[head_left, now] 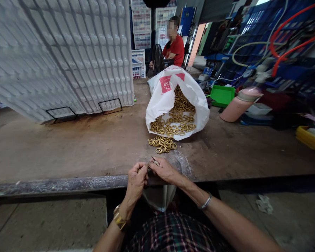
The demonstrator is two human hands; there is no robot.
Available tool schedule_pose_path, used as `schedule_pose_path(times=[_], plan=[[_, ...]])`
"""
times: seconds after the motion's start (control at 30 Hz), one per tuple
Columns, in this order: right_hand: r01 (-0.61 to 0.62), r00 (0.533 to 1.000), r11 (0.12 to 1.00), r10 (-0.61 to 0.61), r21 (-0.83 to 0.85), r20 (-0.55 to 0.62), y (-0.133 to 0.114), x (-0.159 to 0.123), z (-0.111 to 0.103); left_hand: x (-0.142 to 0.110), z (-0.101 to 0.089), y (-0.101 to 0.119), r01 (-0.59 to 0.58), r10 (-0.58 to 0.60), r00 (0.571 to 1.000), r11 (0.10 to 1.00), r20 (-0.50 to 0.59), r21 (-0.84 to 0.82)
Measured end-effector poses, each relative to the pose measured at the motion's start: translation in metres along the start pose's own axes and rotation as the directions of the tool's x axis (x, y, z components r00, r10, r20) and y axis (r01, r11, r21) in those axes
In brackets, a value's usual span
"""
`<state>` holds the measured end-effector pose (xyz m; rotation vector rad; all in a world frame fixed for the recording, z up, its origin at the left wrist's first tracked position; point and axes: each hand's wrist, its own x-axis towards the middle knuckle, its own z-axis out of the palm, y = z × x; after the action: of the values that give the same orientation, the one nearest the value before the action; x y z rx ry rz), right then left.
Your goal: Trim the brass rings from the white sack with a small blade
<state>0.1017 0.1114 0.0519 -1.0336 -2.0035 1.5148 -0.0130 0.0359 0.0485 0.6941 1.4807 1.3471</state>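
The small pointed tool (155,161) is in the right hand (162,170), at the near edge of the table, its tip sticking up past the thumb. That hand is closed around it. The left hand (138,176) meets it just to the left, thumb and fingers drawn together in a pinch; whether a ring or something else sits between them is too small and shaded to tell.

The step in hand looks like close fingertip work where the two hands meet. The next move there calls for a steady pinch on the left and the point held clear of those fingers.

Just beyond the hands lies a loose pile of brass-coloured rings (162,144), some overlapping, within easy reach. Behind it a white bag (155,109) lies with its mouth facing near, many more rings (183,105) inside.

Farther out on the wooden table (68,150), white ribbed panels (94,52) stand at the left; a green tray (222,96) and a pink bottle (237,105) are at the right. At the far side sits a person in a red shirt (177,50).
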Motion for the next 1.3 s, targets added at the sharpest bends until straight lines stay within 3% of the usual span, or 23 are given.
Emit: schedule_pose_path(times=[0.3, 0.43, 0.7, 1.3], plan=[[-0.076, 0.997, 0.986, 0.074, 0.151, 0.018, 0.0061, -0.0012, -0.0007, -0.0001, -0.0017, 0.0033, 0.053, -0.053, 0.992, 0.999, 0.114, 0.005], [-0.063, 0.998, 0.992, 0.064, 0.113, -0.009, 0.0071, 0.0006, 0.0006, -0.0013, -0.0011, 0.0063, 0.037, -0.045, 0.989, 0.998, 0.142, 0.054], [-0.044, 0.997, 0.998, 0.04, -0.043, -0.072, -0.0006, 0.0051, 0.0037, -0.0032, -0.0011, 0.0074, 0.045, -0.05, 0.995, 0.997, 0.089, 0.063], [-0.008, 0.998, 0.998, 0.012, 0.059, -0.067, 0.0058, 0.0053, 0.0071, -0.0015, -0.0047, 0.0072, 0.057, -0.06, 0.979, 0.998, 0.193, 0.02]])
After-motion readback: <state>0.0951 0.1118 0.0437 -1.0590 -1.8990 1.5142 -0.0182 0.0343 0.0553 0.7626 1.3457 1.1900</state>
